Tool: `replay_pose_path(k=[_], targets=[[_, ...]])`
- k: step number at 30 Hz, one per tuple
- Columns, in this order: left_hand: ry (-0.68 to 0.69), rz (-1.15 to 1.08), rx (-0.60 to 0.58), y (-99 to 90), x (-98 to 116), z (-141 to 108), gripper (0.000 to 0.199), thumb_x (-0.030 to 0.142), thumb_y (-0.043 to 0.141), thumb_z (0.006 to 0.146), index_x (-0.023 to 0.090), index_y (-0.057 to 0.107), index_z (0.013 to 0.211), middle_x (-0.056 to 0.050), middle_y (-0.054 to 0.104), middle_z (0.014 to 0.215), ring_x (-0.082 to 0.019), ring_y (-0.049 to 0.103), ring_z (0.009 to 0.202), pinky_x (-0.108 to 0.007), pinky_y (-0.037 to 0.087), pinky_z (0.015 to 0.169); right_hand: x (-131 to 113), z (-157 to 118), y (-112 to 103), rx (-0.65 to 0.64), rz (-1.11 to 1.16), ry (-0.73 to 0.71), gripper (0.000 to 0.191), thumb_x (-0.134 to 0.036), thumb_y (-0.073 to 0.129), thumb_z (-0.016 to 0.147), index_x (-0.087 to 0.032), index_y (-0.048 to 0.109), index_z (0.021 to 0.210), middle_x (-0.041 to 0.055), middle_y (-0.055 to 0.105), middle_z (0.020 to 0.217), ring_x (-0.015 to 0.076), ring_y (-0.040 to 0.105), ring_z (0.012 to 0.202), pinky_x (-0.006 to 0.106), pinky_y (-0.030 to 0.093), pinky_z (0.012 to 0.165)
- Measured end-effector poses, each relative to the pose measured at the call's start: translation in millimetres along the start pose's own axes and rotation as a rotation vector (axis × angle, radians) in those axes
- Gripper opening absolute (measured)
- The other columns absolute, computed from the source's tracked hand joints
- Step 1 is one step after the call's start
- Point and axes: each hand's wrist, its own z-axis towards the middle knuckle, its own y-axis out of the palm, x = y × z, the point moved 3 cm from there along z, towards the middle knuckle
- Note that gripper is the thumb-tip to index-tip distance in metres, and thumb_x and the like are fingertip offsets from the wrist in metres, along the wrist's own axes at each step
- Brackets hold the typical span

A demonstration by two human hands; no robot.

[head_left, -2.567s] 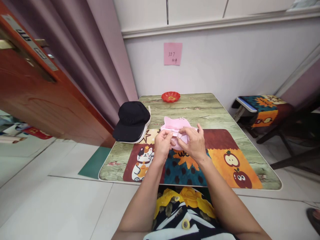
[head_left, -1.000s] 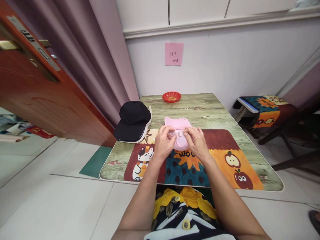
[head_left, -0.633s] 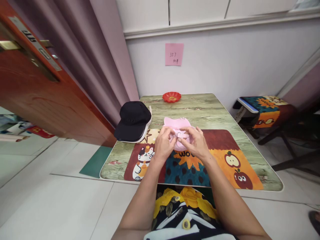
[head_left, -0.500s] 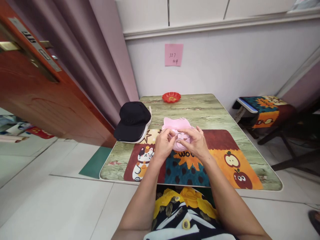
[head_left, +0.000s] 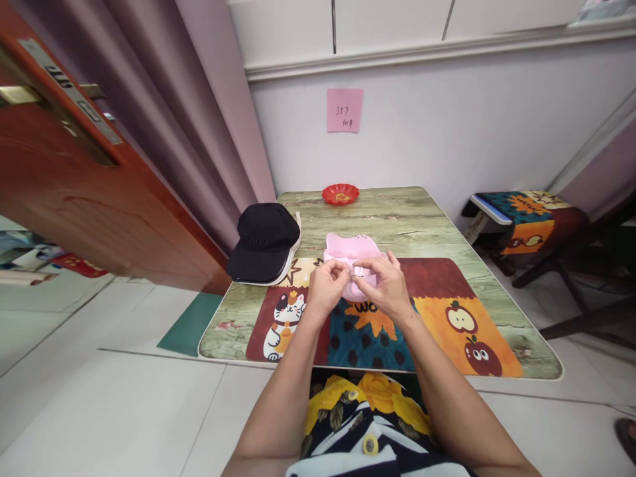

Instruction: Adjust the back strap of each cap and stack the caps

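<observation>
A pink cap [head_left: 354, 246] lies on the patterned mat, its strap side towards me. My left hand [head_left: 328, 285] is closed in a pinch at the left part of the cap's strap. Thumb and index finger of my right hand [head_left: 385, 281] pinch the strap [head_left: 366, 271] from the right, around a small pale buckle [head_left: 358, 271]. Both hands meet near the buckle, and their fingers cover parts of the cap. To the left sits a black cap [head_left: 264, 242], stacked over a white one [head_left: 291, 265] that shows only at its edge.
A red scalloped dish [head_left: 340, 194] stands at the back of the wood-patterned table [head_left: 392, 212]. The printed mat [head_left: 447, 285] covers its front part. A pink note [head_left: 344, 110] is on the wall. A wooden door [head_left: 99, 212] is at left, a small covered stool [head_left: 534, 212] at right.
My fingers have shifted slightly at the strap, and the buckle shows more plainly between them. The pink cap stays in nearly the same place; the other caps have not moved.
</observation>
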Motion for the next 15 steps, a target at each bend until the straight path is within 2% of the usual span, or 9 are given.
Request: replay_pose_path(k=[6, 10, 12, 15], targets=[[0.031, 0.235, 0.108, -3.5, 1, -3, 0.009, 0.026, 0.065, 0.077, 0.019, 0.066, 0.073, 0.001, 0.061, 0.063, -0.012, 0.053, 0.058, -0.022, 0.04, 0.057, 0, -2, 3, -0.018, 0.05, 0.001, 0.017, -0.039, 0.064, 0.087, -0.026, 0.069, 0.098, 0.0027, 0.078, 0.1, 0.0249, 0.071, 0.099, 0.06, 0.02, 0.12], [0.069, 0.37, 0.115, -4.6, 6, -4, 0.008, 0.023, 0.06, 0.08, 0.019, 0.064, 0.074, 0.001, 0.061, 0.066, -0.014, 0.055, 0.062, -0.024, 0.042, 0.06, 1, -1, 2, -0.02, 0.046, 0.015, 0.017, -0.039, 0.064, 0.087, -0.027, 0.07, 0.099, 0.0024, 0.078, 0.101, 0.0245, 0.071, 0.099, 0.06, 0.02, 0.12], [0.122, 0.398, 0.118, -5.5, 12, -4, 0.007, 0.02, 0.058, 0.08, 0.019, 0.065, 0.082, -0.001, 0.065, 0.076, -0.015, 0.058, 0.068, -0.025, 0.044, 0.064, 1, -1, 0, -0.016, 0.042, 0.028, 0.019, -0.04, 0.065, 0.087, -0.028, 0.07, 0.101, 0.0024, 0.079, 0.103, 0.0253, 0.071, 0.101, 0.061, 0.021, 0.12], [0.256, 0.408, 0.082, -5.9, 24, -6, 0.03, 0.015, 0.056, 0.081, 0.02, 0.066, 0.108, -0.008, 0.068, 0.111, -0.018, 0.065, 0.09, -0.029, 0.051, 0.078, 1, 0, -2, -0.023, 0.051, 0.037, 0.022, -0.04, 0.066, 0.087, -0.029, 0.07, 0.105, 0.0025, 0.078, 0.106, 0.0259, 0.071, 0.101, 0.062, 0.021, 0.119]])
